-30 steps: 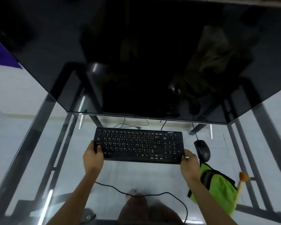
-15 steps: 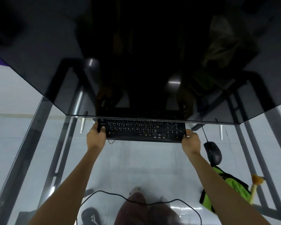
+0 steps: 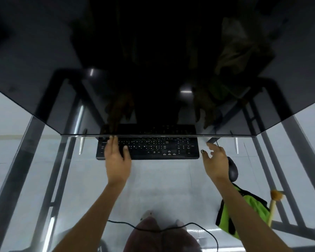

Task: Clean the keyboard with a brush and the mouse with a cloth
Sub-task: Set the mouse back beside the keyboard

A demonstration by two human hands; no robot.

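Note:
A black keyboard [image 3: 153,149] lies on the glass desk, its far edge tucked under the big dark monitor. My left hand [image 3: 116,155] rests flat on its left end, fingers spread over the keys. My right hand [image 3: 214,160] hovers open just off the keyboard's right end, holding nothing. A black mouse [image 3: 233,169] sits right beside that hand, partly hidden by it. Nearer me on the right lie a green cloth with black trim [image 3: 244,213] and a brush with a pale wooden handle and brownish bristles [image 3: 274,200].
The dark monitor [image 3: 153,60] fills the upper half of the view and overhangs the keyboard. The desk is clear glass on a grey metal frame [image 3: 24,157]. A black cable [image 3: 171,228] loops along the near edge above my knees.
The keyboard has been pushed away, under the monitor's edge. My right hand has let go of its end and opened; my left hand has shifted from gripping the edge to lying on the keys.

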